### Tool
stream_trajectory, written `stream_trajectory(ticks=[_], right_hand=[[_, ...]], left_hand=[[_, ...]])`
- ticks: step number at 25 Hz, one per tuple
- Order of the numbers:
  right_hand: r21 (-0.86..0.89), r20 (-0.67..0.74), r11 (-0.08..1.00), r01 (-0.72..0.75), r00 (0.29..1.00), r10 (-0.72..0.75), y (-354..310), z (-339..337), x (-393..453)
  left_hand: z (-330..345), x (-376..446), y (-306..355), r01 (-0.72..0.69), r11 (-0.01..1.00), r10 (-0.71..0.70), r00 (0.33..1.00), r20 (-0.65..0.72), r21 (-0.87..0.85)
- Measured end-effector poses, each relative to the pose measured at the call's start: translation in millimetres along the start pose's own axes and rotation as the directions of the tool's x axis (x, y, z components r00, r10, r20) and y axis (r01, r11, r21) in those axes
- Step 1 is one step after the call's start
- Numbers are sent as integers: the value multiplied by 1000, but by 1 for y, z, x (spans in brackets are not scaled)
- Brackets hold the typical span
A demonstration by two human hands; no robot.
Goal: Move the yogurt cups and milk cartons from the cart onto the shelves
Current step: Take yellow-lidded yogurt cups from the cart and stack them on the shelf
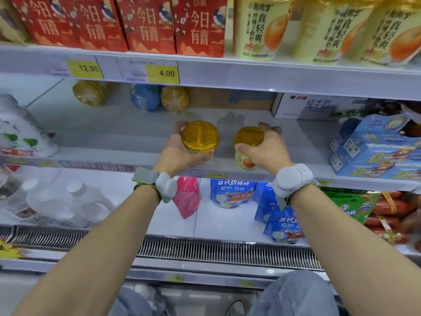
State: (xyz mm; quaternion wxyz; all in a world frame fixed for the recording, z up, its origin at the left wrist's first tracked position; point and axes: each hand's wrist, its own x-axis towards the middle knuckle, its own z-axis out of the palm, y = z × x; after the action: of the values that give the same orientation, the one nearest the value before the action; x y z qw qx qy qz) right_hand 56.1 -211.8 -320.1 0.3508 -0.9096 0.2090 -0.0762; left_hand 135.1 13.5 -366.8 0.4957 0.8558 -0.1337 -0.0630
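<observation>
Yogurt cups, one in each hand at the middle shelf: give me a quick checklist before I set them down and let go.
1. Left hand grips its yogurt cup: ok.
2. Right hand grips its yogurt cup: ok.
3. Both yellow lids on: ok.
4. Bare middle shelf space behind the cups: ok.
5. Cup bases resting on the shelf: cannot tell.
6. Matching yellow-lidded cups at the back to line up with: ok.

1. The two yogurt cups have translucent, glossy yellow plastic lids.
2. The red milk cartons look like printed cardboard with a slight sheen.
3. The middle shelf is smooth, white-painted metal.
4. The blue pouches are shiny plastic film.
5. The vent grille is ribbed metal.
</observation>
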Motion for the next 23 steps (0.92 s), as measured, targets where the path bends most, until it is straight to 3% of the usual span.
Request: stream_trajectory(ticks=[2,9,23], right_hand=[[1,0,1000,-3,1000,3,-1,0,1],[21,-56,1000,-17,998,18,-1,16,7],[107,-135,993,-45,989,59,1,28,8]], left_hand=[[0,1,-2,-11,997,16,998,-59,76],[-4,10,-13,-36,986,45,998,-52,164],[12,-8,-31,-150,973,180,969,-169,175]])
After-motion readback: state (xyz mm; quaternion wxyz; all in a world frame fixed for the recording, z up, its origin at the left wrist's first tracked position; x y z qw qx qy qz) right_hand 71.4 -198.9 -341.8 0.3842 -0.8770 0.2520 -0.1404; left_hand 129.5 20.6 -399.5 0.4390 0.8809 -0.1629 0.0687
